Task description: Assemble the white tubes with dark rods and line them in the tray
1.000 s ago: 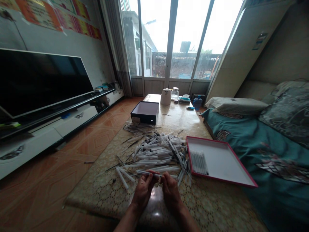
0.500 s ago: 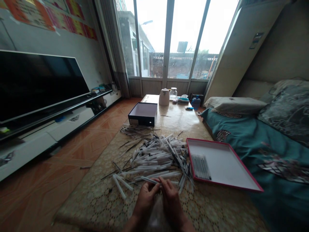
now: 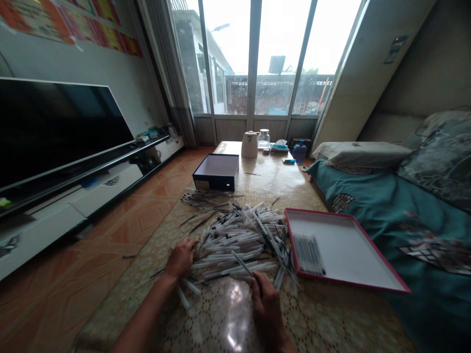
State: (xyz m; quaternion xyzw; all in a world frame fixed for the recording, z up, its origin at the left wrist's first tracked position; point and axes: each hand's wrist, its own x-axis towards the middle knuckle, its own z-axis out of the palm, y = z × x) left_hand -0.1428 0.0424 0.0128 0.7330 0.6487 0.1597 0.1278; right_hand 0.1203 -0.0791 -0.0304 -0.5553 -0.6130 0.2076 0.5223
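A pen (image 3: 242, 264) is held by its near end in my right hand (image 3: 265, 294), its slim far end tilted up to the left. My left hand (image 3: 181, 259) has reached to the left edge of a heap of pale pen barrels (image 3: 231, 240). Its fingers are bent together at the dark thin refills there, and whatever is between them is hidden. A couple of loose barrels (image 3: 184, 296) lie below my left wrist. Right of the heap, a row of pens (image 3: 309, 252) lies side by side in a pink-edged box lid (image 3: 353, 250).
A dark open box (image 3: 215, 182) stands beyond the heap, near more refills (image 3: 200, 197). Farther back on the patterned table are a beige kettle (image 3: 249, 145), a glass jar (image 3: 263, 139) and a tissue pack (image 3: 279, 147). A teal-covered sofa (image 3: 368, 196) borders the right side.
My hands were together at the table's front, both on the pen. Now the left hand has let go and moved left to the heap's edge, while the right keeps the pen.
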